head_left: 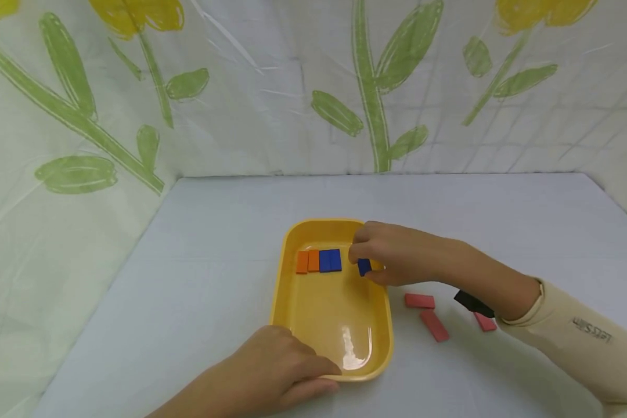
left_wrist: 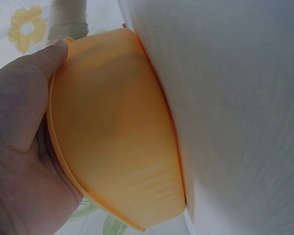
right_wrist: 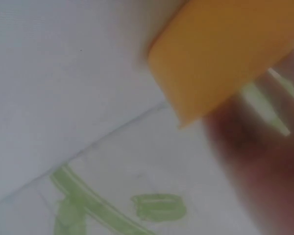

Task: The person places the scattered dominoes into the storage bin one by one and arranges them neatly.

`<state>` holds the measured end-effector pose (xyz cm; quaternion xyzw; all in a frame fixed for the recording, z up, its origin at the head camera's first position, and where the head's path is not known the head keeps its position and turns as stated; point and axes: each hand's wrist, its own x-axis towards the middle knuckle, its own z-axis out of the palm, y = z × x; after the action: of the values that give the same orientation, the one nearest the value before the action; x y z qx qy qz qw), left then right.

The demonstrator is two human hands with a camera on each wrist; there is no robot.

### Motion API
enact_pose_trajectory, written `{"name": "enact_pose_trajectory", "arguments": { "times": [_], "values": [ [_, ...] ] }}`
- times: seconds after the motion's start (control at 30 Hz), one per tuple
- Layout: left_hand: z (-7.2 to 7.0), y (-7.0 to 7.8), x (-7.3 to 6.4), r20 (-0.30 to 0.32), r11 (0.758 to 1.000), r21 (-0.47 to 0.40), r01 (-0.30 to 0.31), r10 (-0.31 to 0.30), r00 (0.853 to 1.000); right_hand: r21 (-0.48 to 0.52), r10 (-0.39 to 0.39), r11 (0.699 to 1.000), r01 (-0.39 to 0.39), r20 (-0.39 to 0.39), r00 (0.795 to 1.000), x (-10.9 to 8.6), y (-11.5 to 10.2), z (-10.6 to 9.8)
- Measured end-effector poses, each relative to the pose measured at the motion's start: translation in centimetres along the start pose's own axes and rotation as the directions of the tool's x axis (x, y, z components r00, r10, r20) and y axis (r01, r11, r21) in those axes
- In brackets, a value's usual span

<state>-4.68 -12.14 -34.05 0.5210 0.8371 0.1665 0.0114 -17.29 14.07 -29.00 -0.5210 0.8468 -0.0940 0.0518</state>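
A yellow plastic tray [head_left: 319, 319] stands on the table. My left hand [head_left: 263, 371] grips its near rim, thumb outside; the left wrist view shows the tray's outer wall [left_wrist: 112, 112] beside the thumb. Over the tray's far right side, my right hand [head_left: 397, 252] pinches a small blue block [head_left: 364, 267] between thumb and fingers. Two orange blocks [head_left: 302, 262] and two blue blocks [head_left: 330, 260] lie side by side in a row in the tray's far part. In the right wrist view the hand [right_wrist: 264, 156] is blurred and the pinched block is hidden behind the tray wall.
Right of the tray, on the white tabletop [head_left: 198, 278], lie a red block [head_left: 420, 301], a second red block [head_left: 434, 326] and another red block [head_left: 484, 322] partly behind the right forearm. A flower-printed curtain [head_left: 271, 104] hangs behind the table.
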Motion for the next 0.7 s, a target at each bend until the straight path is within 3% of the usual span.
{"name": "enact_pose_trajectory", "arguments": {
  "times": [0.33, 0.57, 0.7],
  "values": [
    [-0.1, 0.0, 0.0, 0.025, 1.0, -0.002, 0.013, -0.013, 1.0, -0.088, 0.009, 0.996, -0.007, 0.021, 1.0, 2.2, 0.6, 1.2],
    [0.1, 0.0, -0.1, -0.047, 0.998, 0.055, -0.038, 0.041, 0.998, -0.095, 0.04, 0.995, -0.036, 0.039, 0.998, 3.4, 0.8, 1.9],
    [0.1, 0.0, -0.1, -0.049, 0.997, 0.056, -0.045, 0.048, 0.998, -0.11, 0.054, 0.993, -0.048, 0.048, 0.997, 3.9, 0.9, 2.3]
  ]
}}
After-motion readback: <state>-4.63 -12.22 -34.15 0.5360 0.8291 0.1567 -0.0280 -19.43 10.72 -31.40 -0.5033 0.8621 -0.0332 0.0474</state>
